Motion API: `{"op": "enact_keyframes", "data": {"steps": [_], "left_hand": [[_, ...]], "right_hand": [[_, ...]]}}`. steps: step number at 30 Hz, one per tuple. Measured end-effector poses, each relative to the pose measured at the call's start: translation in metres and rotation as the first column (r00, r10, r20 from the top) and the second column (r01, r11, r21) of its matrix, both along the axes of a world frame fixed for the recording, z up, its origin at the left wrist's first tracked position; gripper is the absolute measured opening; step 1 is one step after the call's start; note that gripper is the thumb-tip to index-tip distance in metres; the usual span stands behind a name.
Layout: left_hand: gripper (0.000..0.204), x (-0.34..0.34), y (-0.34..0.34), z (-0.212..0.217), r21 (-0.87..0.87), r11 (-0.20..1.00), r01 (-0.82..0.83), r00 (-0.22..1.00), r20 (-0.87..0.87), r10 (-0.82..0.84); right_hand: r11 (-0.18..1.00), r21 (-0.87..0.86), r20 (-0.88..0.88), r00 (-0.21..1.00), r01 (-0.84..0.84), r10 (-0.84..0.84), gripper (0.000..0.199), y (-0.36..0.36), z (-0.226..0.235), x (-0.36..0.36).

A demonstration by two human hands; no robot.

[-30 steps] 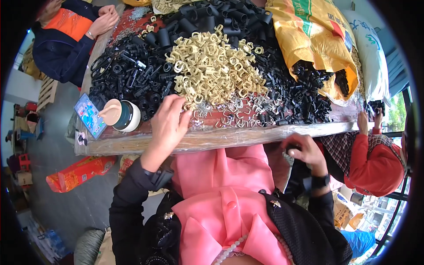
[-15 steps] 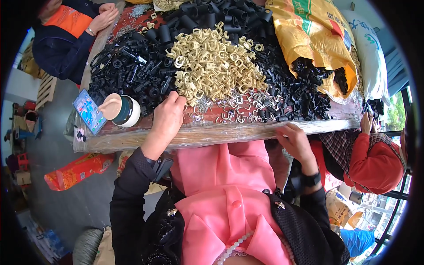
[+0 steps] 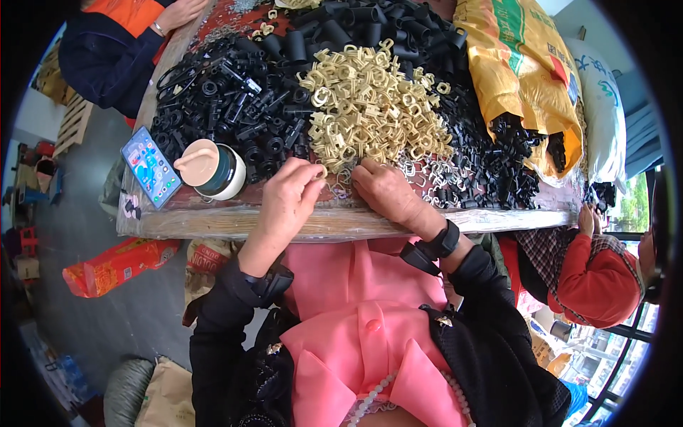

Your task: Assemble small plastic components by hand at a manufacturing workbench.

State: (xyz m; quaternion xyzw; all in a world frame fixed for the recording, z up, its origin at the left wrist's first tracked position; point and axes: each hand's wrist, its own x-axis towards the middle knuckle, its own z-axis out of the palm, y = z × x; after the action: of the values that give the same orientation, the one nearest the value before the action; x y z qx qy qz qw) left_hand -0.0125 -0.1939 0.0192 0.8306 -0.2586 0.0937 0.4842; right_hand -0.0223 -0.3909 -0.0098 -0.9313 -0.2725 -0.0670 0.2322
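Note:
Above the table's front edge, my left hand (image 3: 290, 198) pinches a small cream plastic clip (image 3: 323, 172) between thumb and fingertips. My right hand (image 3: 391, 192) is close beside it, fingers curled together at the foot of the heap of cream plastic clips (image 3: 380, 103); whatever it may hold is hidden. Small metal pieces (image 3: 340, 189) lie between the two hands. Silvery U-shaped metal clips (image 3: 427, 173) are scattered behind my right hand. Black plastic fittings (image 3: 213, 107) are piled left of the cream heap, with small black parts (image 3: 491, 164) to its right.
A lidded cup (image 3: 231, 174) and a phone (image 3: 149, 168) stand and lie at the table's left corner. Black tubes (image 3: 334, 32) are heaped at the back. A yellow sack (image 3: 526, 64) spills black parts. A person in red (image 3: 597, 277) is on the right, another (image 3: 107, 64) at far left.
My left hand has drawn back toward the table's edge, now showing a cream clip in its fingers. My right hand has moved left and forward from the edge to the parts, its fingers curling in.

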Motion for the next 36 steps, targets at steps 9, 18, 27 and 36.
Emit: {"op": "enact_keyframes", "data": {"steps": [9, 18, 27, 36], "left_hand": [[0.020, -0.002, -0.005, -0.001, -0.008, 1.000, 0.019, 0.995, -0.097, -0.019], [0.015, -0.016, -0.032, 0.003, -0.048, 0.983, 0.178, 0.982, -0.052, -0.180], [0.009, -0.046, -0.038, -0.004, -0.145, 0.979, 0.142, 0.989, -0.014, -0.146], [0.009, -0.075, -0.048, 0.006, -0.173, 0.978, 0.120, 0.949, -0.270, -0.164]], "right_hand": [[0.899, 0.382, -0.341, 0.937, 0.212, -0.076, 0.011, -0.002, 0.022, -0.008], [0.666, 0.671, -0.564, 0.808, 0.327, 0.172, 0.019, -0.005, 0.021, -0.022], [0.536, 0.708, -0.698, 0.575, 0.460, 0.427, 0.017, -0.012, 0.023, -0.053], [0.393, 0.824, -0.566, 0.608, 0.408, 0.557, 0.010, -0.024, 0.021, -0.079]]}}
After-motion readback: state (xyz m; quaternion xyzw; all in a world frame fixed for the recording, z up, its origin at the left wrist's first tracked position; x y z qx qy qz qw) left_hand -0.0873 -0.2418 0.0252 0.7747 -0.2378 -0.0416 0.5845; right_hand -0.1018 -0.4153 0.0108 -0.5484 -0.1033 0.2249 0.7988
